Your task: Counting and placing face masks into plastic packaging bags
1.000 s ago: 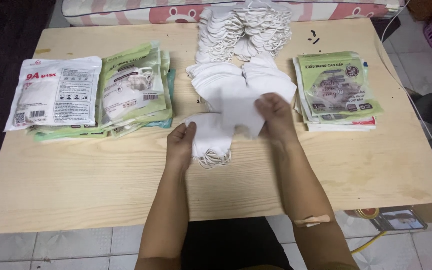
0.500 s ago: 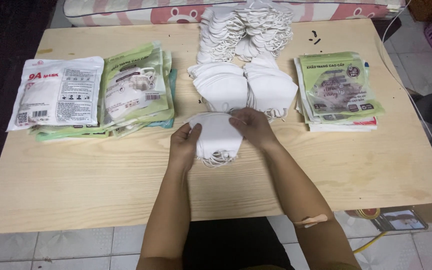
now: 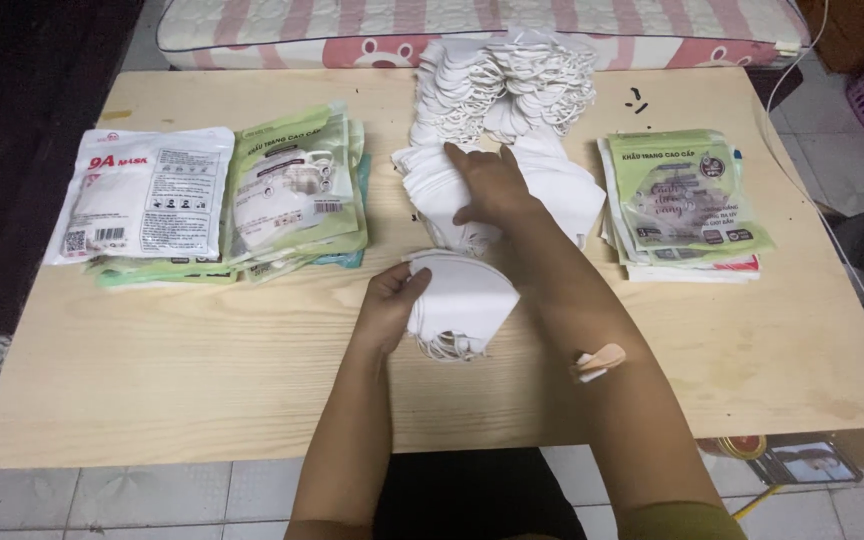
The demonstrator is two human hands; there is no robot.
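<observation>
Two hands (image 3: 392, 305) (image 3: 492, 185) on white masks (image 3: 462, 300)

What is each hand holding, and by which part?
Left hand holds a small mask stack by its left edge. Right hand rests on the mask pile.

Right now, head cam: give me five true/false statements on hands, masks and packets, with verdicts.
1. The left hand holds a small stack of folded white masks. True.
2. The right hand rests on the bare wooden table. False: it lies on the pile of flat white masks further back.
3. A heap of white masks with loose ear loops sits at the far edge of the table. True.
4. Green printed packets lie only on the right. False: another stack of green packets lies on the left.
5. The two hands touch each other. False: they are apart.
</observation>
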